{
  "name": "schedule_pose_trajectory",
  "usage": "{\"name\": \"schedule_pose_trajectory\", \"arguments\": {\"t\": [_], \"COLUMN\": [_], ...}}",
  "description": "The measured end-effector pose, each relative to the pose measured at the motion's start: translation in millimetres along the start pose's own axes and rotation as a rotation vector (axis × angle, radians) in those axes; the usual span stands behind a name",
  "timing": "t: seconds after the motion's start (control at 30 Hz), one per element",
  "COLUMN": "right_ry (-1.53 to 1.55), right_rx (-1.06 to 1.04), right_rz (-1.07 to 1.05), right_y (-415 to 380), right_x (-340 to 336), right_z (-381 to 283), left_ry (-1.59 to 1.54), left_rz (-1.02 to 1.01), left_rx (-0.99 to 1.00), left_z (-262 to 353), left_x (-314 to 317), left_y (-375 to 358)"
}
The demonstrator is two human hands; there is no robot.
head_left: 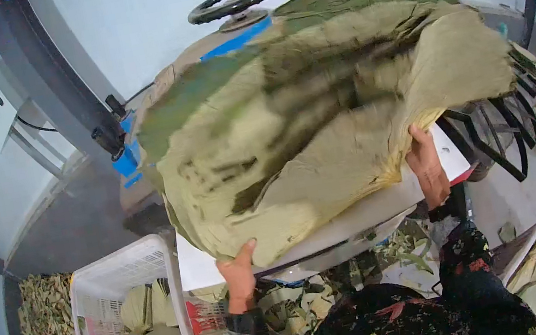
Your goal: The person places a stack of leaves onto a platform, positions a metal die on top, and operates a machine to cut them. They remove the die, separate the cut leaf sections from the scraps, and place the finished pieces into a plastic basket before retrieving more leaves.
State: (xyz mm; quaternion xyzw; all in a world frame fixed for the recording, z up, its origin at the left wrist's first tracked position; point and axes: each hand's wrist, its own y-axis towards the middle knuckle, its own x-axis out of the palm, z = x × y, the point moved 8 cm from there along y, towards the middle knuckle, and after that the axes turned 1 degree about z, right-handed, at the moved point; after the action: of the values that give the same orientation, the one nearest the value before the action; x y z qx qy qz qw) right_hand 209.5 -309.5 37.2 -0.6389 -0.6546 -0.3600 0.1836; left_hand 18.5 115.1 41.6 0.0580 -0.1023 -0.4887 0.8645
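Two bare hands on one large, wrinkled, green-and-tan leaf sheet (pixel 346 161), centre of frame, above a white tabletop (pixel 194 268). The person's left hand (pixel 238 273) pinches the near edge, lower left; the right hand (pixel 427 164) clamps the gathered yellowish edge, right of centre. Fingers underneath hidden. Uneven pull could split the sheet at those gathers. Far edge could snag on the black ribbed handwheel (pixel 205 15), upper centre; loose right flap could fold under.

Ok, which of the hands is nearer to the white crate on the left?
Left. The left hand grips the near edge of the large leaves, just right of the white crate; the right hand holds them much further right and further forward.
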Motion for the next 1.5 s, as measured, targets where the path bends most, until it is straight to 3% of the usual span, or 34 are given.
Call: {"name": "schedule_pose_trajectory", "arguments": {"t": [0.2,0.23,0.33,0.37,0.43,0.63,0.77,0.9,0.97,1.0,1.07,1.2,1.23,1.3,1.43,1.5], "right_ry": [-0.141,-0.198,-0.337,-0.414,-0.403,-0.505,-0.407,-0.537,-0.512,-0.494,-0.487,-0.505,-0.522,-0.535,-0.356,-0.441], "right_rx": [-0.010,0.056,0.161,0.190,0.249,0.199,0.147,0.045,0.051,0.052,0.028,0.046,0.028,-0.013,0.189,0.245], "right_rz": [0.061,0.129,0.256,0.307,0.383,0.375,0.353,0.393,0.417,0.430,0.436,0.413,0.420,0.451,0.420,0.209], "right_y": [-71.0,-86.0,-126.0,-134.4,-143.9,-115.5,-93.1,-92.8,-96.1,-98.6,-100.3,-95.7,-95.7,-95.3,-98.9,-91.2], "right_x": [48.8,40.8,0.0,-14.3,-20.0,0.0,23.1,19.3,25.3,32.2,30.5,38.3,27.5,20.7,35.0,31.4], "right_z": [-60.9,-58.9,-36.4,-26.9,-7.4,15.3,39.7,46.0,45.1,44.4,52.6,61.4,67.9,66.2,61.0,52.7], "left_ry": [-0.234,-0.234,-0.092,-0.091,0.109,0.246,0.298,0.309,1.239,1.305,1.096,0.919,0.888,1.019,1.012,1.018], "left_rz": [-0.076,-0.075,-0.168,-0.167,-0.245,-0.357,-0.376,-0.448,-0.067,-0.118,-0.326,-0.915,-0.935,-0.885,-0.840,-0.878], "left_rx": [-0.146,-0.158,-0.492,-0.501,-0.638,-0.520,-0.548,-0.397,0.280,0.444,0.905,0.922,0.945,0.743,0.805,0.834], "left_z": [68.1,63.8,13.1,-2.2,-31.2,-0.8,8.6,-17.7,28.8,55.3,83.2,61.8,49.1,-1.3,-12.3,-7.8], "left_x": [-10.8,-15.2,-35.1,-41.1,-52.0,-50.8,-47.3,-54.6,-58.0,-26.7,46.1,151.5,155.8,152.2,147.4,153.7], "left_y": [-12.7,-14.7,-27.9,-22.2,-19.9,51.5,102.8,120.1,119.9,99.5,34.1,-62.8,-70.3,-54.4,-55.9,-55.6]}}
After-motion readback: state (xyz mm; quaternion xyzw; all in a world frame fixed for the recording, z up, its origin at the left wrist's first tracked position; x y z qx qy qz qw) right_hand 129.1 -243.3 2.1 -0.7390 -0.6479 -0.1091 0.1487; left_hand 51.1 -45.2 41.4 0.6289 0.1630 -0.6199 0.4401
